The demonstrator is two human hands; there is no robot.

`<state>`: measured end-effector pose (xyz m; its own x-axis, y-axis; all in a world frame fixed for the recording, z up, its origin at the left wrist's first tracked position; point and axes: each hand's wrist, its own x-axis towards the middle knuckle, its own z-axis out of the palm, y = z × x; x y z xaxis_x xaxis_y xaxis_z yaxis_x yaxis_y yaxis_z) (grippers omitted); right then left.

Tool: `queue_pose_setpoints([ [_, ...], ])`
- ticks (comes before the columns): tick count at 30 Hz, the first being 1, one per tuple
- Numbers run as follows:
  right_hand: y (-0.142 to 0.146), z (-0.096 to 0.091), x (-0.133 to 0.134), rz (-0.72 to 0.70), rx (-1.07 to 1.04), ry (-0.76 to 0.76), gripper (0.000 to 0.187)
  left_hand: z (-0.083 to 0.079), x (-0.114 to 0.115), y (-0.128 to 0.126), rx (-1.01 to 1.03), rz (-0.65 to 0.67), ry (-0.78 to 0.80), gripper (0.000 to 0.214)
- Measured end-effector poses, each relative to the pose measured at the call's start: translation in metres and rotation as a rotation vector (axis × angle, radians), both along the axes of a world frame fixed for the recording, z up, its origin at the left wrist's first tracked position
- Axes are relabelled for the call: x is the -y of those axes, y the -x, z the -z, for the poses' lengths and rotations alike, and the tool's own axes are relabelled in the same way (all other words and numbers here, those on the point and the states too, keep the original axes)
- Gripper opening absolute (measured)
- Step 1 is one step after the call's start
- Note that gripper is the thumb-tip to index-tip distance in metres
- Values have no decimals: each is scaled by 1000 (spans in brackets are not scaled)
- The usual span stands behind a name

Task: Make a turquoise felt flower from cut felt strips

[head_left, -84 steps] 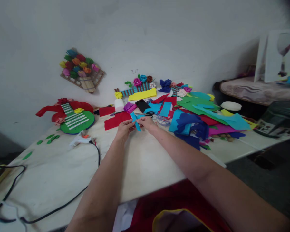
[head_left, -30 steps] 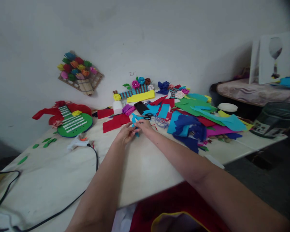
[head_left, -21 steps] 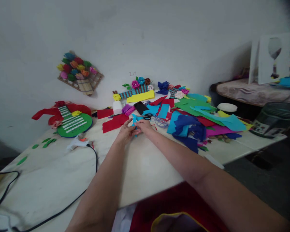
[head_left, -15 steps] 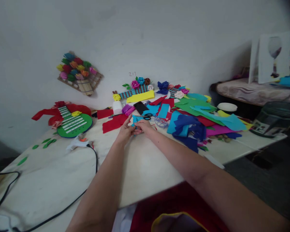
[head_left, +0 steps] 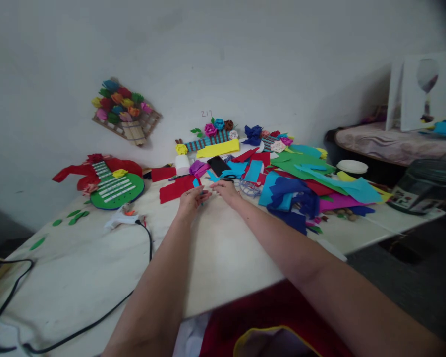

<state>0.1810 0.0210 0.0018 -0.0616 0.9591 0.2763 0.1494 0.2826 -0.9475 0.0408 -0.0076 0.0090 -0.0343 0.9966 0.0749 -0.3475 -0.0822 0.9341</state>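
Observation:
My left hand [head_left: 191, 198] rests on the white table [head_left: 215, 253] with its fingers pinched on a small blue paper strip [head_left: 196, 183], of which only a tip shows above the knuckles. My right hand [head_left: 225, 189] lies just to its right, a small gap between them, fingers stretched low over the table and holding nothing that I can see. Black-handled scissors [head_left: 229, 177] lie right behind my right hand. A red paper piece [head_left: 176, 188] lies behind my left hand.
A heap of coloured paper sheets [head_left: 305, 181] covers the table's right half. A white glue gun [head_left: 119, 216] with a black cable [head_left: 148, 238] lies at the left, near a green and red paper guitar [head_left: 113, 184]. Paper flower crafts [head_left: 217, 135] stand along the wall.
Both hands held the blue strip between them before. Now they have parted slightly and dropped to the table, and the strip is mostly hidden in my left hand. The camera shifted a little.

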Motion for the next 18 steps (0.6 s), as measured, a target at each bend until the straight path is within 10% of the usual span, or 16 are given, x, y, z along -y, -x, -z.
queue_pose_setpoints([
  [18,5,-9,26,21,968,-542,20,3,-3,-1,-74,-52,44,25],
])
